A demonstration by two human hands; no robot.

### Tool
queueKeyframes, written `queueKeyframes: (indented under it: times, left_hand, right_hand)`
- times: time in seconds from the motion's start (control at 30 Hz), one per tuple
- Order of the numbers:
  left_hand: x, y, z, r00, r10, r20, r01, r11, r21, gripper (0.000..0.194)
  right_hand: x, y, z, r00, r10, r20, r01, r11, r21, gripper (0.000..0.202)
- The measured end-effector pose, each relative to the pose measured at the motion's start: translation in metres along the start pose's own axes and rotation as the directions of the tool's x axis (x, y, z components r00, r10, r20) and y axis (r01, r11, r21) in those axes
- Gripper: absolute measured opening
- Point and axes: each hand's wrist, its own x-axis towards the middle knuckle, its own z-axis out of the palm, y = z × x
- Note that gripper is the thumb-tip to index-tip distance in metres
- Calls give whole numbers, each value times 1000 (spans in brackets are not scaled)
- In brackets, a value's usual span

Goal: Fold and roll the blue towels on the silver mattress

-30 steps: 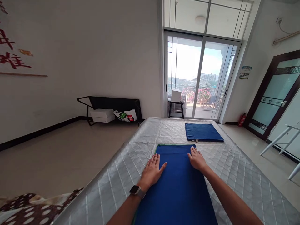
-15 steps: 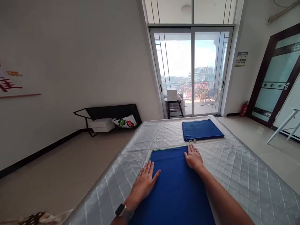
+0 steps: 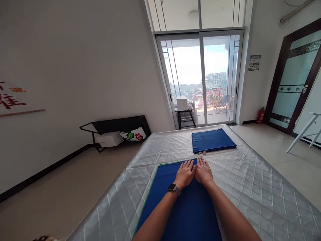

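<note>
A blue cloth (image 3: 192,214) with a green edge lies flat on the quilted silver-grey mattress (image 3: 250,187). My left hand (image 3: 185,173) rests palm down on its far part, fingers stretched forward, with a watch on the wrist. Right beside it, my right hand (image 3: 203,170) lies flat at the cloth's far right corner, fingers straight. The two hands touch or overlap at the thumbs. Beyond the fingertips sits a second blue cloth (image 3: 213,140), folded into a rectangle, with small pale tags on its near edge. My forearms cover part of the nearer cloth.
Left of the mattress, a black-framed rack (image 3: 117,129) on the floor holds white boxes (image 3: 109,139) and a printed bag (image 3: 134,134). A dark stool (image 3: 185,115) stands by the sliding glass door (image 3: 185,73). A fire extinguisher (image 3: 260,115) and white metal legs (image 3: 302,134) are at right.
My left hand has moved right and forward from the cloth's left edge to beside my right hand. The right hand stays near the far right corner. The view has shifted slightly.
</note>
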Motion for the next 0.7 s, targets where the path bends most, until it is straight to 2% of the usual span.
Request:
queueKeyframes:
  times: [0.13,0.23,0.33,0.43,0.6,0.7]
  left_hand:
    - [-23,-59,-3,991,-123,51,121,992,45,66]
    - [-44,-101,-15,960,-266,81,260,962,77,73]
    - [-56,-123,-22,925,-370,89,362,927,94,80]
    - [-59,-124,-24,911,-404,87,395,913,104,82]
    - [-55,-112,-35,906,-418,72,408,905,119,78]
    - [-50,-93,-48,932,-361,-29,362,928,93,71]
  right_hand:
    - [2,-2,3,999,26,-28,-26,999,31,66]
    - [3,-2,3,999,33,-21,-32,999,39,67]
    - [3,-1,2,999,42,1,-42,999,30,67]
    - [3,-1,0,999,48,15,-48,999,11,67]
    - [1,-2,-6,998,59,24,-59,998,-16,67]
    - [1,-3,-9,997,62,46,-61,998,-25,67]
